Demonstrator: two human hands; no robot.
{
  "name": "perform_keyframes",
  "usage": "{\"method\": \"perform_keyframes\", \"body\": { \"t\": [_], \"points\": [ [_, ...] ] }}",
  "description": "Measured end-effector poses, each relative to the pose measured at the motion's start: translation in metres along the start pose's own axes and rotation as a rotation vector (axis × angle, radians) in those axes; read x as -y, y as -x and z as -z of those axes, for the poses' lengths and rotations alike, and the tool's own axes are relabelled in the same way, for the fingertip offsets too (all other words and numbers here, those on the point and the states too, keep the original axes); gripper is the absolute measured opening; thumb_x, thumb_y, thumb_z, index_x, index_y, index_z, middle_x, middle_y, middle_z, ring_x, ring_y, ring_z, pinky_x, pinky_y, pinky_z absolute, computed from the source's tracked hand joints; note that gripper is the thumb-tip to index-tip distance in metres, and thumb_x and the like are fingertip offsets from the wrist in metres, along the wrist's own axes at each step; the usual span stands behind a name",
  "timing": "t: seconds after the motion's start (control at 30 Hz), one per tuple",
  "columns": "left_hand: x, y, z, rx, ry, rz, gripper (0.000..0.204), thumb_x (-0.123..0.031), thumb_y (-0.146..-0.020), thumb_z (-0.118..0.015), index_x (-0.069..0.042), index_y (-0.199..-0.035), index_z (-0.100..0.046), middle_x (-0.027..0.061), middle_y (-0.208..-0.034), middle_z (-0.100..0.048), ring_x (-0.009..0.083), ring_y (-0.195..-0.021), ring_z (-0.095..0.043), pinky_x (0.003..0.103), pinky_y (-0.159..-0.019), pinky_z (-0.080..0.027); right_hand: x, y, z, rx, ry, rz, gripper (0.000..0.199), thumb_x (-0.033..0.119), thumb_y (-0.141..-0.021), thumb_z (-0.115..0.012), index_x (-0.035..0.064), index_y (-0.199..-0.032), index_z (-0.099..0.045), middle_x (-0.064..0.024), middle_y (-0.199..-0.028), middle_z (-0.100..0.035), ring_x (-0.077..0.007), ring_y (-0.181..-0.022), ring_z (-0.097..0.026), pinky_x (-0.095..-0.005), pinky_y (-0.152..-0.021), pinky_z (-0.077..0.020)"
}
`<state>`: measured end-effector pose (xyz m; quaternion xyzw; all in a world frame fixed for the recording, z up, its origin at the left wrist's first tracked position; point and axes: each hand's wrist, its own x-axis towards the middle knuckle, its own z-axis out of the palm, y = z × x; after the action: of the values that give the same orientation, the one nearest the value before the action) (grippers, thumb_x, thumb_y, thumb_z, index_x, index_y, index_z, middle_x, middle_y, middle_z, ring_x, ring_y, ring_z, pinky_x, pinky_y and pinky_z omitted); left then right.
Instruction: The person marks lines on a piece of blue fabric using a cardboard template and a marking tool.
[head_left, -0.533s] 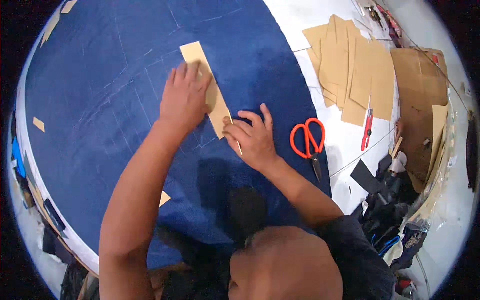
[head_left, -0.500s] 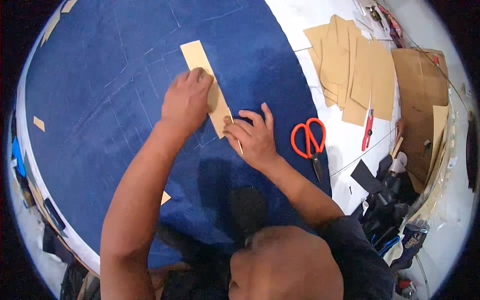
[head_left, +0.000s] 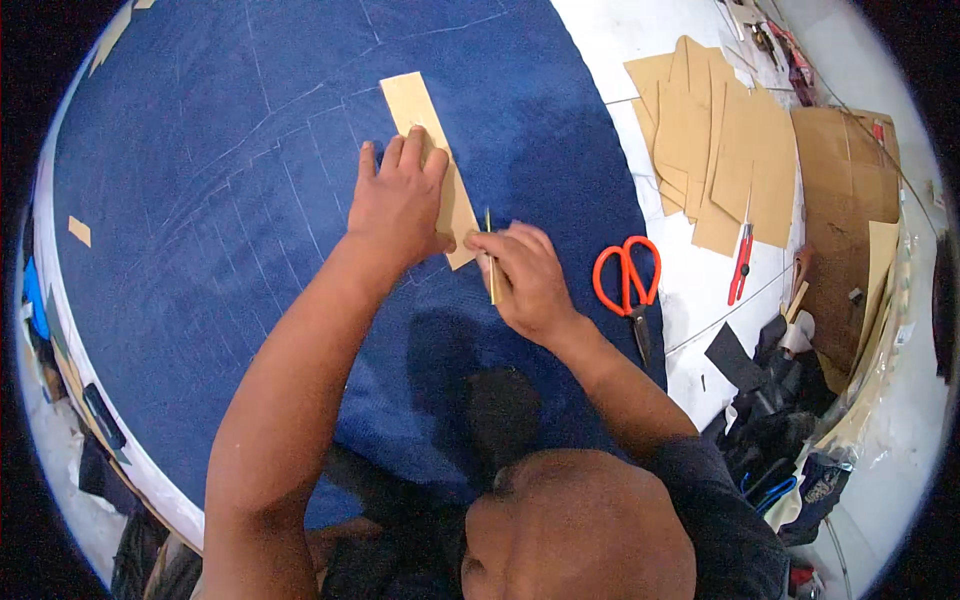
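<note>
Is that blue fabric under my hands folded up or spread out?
Spread out: the blue fabric lies broad and flat, pale lines and a tan strip on it. Whether it's layered, I can't tell.

Your cloth (head_left: 540, 110) is deep navy blue, patterned with thin pale lines (head_left: 257, 55); your strip (head_left: 408, 100) is plain tan, your stick (head_left: 492, 285) yellowish. Your scissors (head_left: 638, 316) are orange-red-handled and dark-bladed, the cutter (head_left: 741, 265) mostly red, the cards (head_left: 740, 150) light brown, your sleeve (head_left: 715, 510) dark.
</note>
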<state>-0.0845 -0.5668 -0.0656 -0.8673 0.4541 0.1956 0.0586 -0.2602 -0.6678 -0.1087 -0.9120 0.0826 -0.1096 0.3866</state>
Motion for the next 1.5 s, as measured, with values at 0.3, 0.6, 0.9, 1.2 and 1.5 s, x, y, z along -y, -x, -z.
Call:
{"method": "perform_keyframes", "body": {
  "t": [0.3,0.6,0.9,1.2,1.5],
  "points": [
    [0.002,-0.002,-0.007,-0.018,0.069,-0.016,0.102,-0.041,-0.056,-0.095,-0.004,-0.135,-0.042,0.0235,-0.153,-0.035,0.0396,-0.141,-0.037,0.050,-0.112,-0.041,0.003,0.001,-0.006,0.026,-0.278,-0.017,0.014,0.011,-0.092,-0.065,0.0045,-0.104,-0.065,-0.0130,-0.096,-0.068,-0.0336,-0.090,-0.067,-0.0420,-0.083,-0.0534],
    [0.004,-0.002,-0.005,-0.037,0.102,-0.016,0.100,-0.038,-0.054,-0.096,-0.004,-0.132,-0.043,0.0247,-0.152,-0.035,0.0419,-0.140,-0.038,0.047,-0.109,-0.046,0.002,-0.002,-0.007,0.054,-0.128,0.100,0.012,0.011,-0.090,-0.067,0.0056,-0.099,-0.060,-0.0123,-0.095,-0.068,-0.0318,-0.088,-0.068,-0.0419,-0.079,-0.0555],
    [0.004,-0.001,-0.007,-0.038,0.126,-0.015,0.101,-0.036,-0.053,-0.096,-0.004,-0.133,-0.043,0.0245,-0.153,-0.034,0.0423,-0.141,-0.037,0.046,-0.109,-0.046,0.001,-0.002,-0.010,0.037,-0.070,0.163,0.011,0.014,-0.091,-0.065,0.0060,-0.097,-0.061,-0.0122,-0.091,-0.067,-0.0322,-0.085,-0.068,-0.0430,-0.076,-0.0559],
    [0.004,-0.002,-0.007,-0.039,0.099,-0.015,0.103,-0.036,-0.053,-0.096,-0.004,-0.135,-0.042,0.0233,-0.153,-0.035,0.0414,-0.140,-0.039,0.046,-0.110,-0.046,-0.002,0.002,-0.010,0.059,-0.154,0.053,0.012,0.011,-0.090,-0.066,0.0060,-0.098,-0.059,-0.0135,-0.094,-0.067,-0.0335,-0.086,-0.067,-0.0442,-0.076,-0.0553],
    [0.003,-0.002,-0.005,-0.048,0.113,-0.013,0.102,-0.036,-0.053,-0.095,-0.003,-0.134,-0.043,0.0237,-0.151,-0.037,0.0409,-0.140,-0.038,0.046,-0.110,-0.046,0.000,0.003,-0.007,0.038,-0.152,0.080,0.013,0.006,-0.088,-0.067,0.0054,-0.098,-0.059,-0.0134,-0.094,-0.068,-0.0337,-0.086,-0.067,-0.0425,-0.075,-0.0549]
  ]
}}
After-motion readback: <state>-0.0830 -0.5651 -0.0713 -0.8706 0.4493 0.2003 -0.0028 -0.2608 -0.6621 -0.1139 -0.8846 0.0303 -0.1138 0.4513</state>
